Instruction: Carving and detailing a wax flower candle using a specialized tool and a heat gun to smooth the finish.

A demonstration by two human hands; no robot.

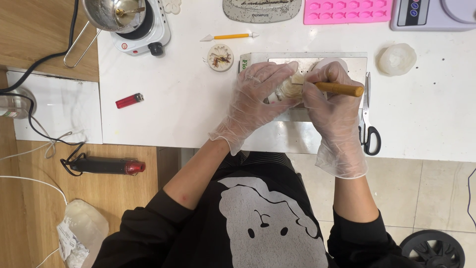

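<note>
White counter [188, 109] is seen from above. At centre, a pale lump [288, 88] is closed in the left hand [258, 97]; the right hand [331, 97] is closed on a wooden-handled tool [342, 89] pointing at nine o'clock. A slip could gouge the lump or glove.

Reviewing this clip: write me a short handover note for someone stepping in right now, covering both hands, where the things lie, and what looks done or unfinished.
Left hand, gloved, cups a small pale lump over the metal tray.
Right hand, gloved, grips a wooden-handled tool, its tip pressed at the lump.
Scissors lie just right of the tray; red lighter sits to the left, pink silicone mould at the table's far edge.
Done: lump in hand, tool applied. Left: the working of the lump looks unfinished; its progress is hidden by the hands.
</note>
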